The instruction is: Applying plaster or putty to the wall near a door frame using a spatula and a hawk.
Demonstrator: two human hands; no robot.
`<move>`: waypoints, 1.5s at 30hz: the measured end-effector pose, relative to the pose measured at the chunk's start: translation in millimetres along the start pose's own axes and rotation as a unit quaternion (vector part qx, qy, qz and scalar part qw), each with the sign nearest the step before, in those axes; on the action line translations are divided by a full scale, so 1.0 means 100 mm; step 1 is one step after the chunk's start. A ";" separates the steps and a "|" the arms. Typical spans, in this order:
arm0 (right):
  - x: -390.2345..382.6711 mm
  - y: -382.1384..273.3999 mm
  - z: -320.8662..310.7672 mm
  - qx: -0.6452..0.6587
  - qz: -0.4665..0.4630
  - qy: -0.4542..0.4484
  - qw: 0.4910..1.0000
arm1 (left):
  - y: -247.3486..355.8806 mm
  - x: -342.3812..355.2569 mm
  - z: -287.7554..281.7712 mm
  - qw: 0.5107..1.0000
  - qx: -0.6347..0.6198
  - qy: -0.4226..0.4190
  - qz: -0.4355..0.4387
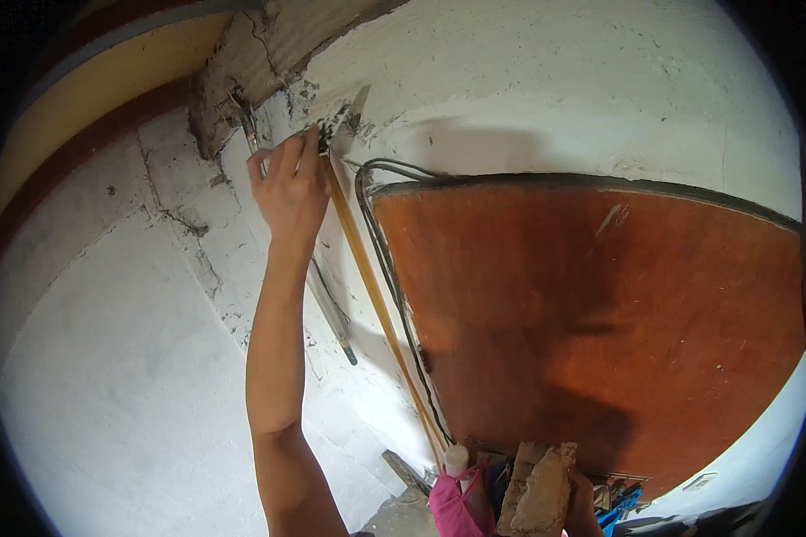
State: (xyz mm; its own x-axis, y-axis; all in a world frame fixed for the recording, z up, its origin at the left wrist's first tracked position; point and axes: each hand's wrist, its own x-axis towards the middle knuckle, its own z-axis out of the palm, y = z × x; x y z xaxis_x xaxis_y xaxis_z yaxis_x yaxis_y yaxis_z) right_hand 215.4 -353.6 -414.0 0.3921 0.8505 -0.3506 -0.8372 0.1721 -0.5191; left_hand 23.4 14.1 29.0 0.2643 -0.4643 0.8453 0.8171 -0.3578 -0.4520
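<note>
My left hand [288, 179] is raised to the cracked upper wall, fingers curled at a small dark, speckled thing [329, 130]; what it grips is hard to make out. A long yellowish stick [372, 277] runs down from there, and a slender pale tube fitting [329, 304] with a cord lies along the wall behind my wrist. At the lower edge my right hand [578, 501], partly hidden, holds a rough, broken brown brick [537, 488].
An orange-brown board [591, 331] covers the right wall, edged by looped dark cables [394, 295]. Below are a pink cloth bag [457, 506], a pale bottle [457, 458], blue items [620, 506] and a piece of wood [406, 474]. A yellow band [107, 72] crosses the upper left.
</note>
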 end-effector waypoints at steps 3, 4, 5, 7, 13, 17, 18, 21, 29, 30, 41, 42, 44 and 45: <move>-0.01 0.02 0.02 -0.062 -0.047 0.006 0.997 | 0.05 -0.05 0.01 0.996 -0.021 -0.066 0.055; -0.03 -0.01 0.03 -0.024 -0.016 0.000 1.000 | 0.07 -0.08 0.00 0.997 -0.021 -0.067 0.042; -0.05 -0.02 0.05 0.013 0.009 0.020 1.000 | 0.08 -0.12 -0.02 0.998 -0.034 -0.038 0.042; -0.09 -0.02 0.10 0.010 -0.012 -0.015 1.000 | 0.07 -0.15 -0.04 0.998 -0.047 -0.005 0.044; -0.12 0.01 0.12 -0.073 -0.073 -0.057 0.993 | -0.19 0.01 0.10 0.998 -0.050 0.013 -0.034; -0.10 0.06 0.07 -0.116 -0.147 -0.061 0.980 | -0.16 -0.13 0.06 0.996 -0.060 -0.052 0.033; -0.09 0.08 0.06 -0.144 -0.181 -0.053 0.972 | -0.16 -0.17 0.03 0.996 -0.068 -0.040 0.040; -0.04 0.05 0.04 -0.002 -0.021 0.024 0.999 | -0.23 -0.18 0.00 0.997 -0.056 -0.017 0.044; -0.11 0.02 0.16 -0.008 -0.010 0.016 1.000 | -0.39 -0.10 0.03 0.991 -0.056 -0.026 0.117; -0.13 0.01 0.18 -0.001 -0.016 -0.005 1.000 | -0.40 -0.10 0.01 0.994 -0.057 -0.034 0.086; -0.26 0.04 0.14 -0.124 -0.136 -0.090 0.979 | -0.41 -0.04 -0.05 0.986 -0.020 -0.012 0.164; -0.26 0.05 0.13 -0.112 -0.143 -0.078 0.980 | -0.43 -0.03 -0.05 0.989 -0.016 -0.043 0.143; -0.21 0.03 0.10 -0.015 -0.036 0.009 0.999 | -0.49 0.00 -0.06 0.992 0.021 -0.011 0.120; -0.20 0.04 0.09 -0.016 -0.033 0.011 0.999 | -0.50 0.01 -0.06 0.994 0.024 -0.036 0.099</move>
State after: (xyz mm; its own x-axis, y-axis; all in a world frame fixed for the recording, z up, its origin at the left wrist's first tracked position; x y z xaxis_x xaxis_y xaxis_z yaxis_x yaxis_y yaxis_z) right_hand 201.4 -365.2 -402.3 0.4549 0.8264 -0.3318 -0.7968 0.2114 -0.5660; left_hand -20.2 27.1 50.7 0.4580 -0.4617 0.7597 0.7679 -0.2251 -0.5998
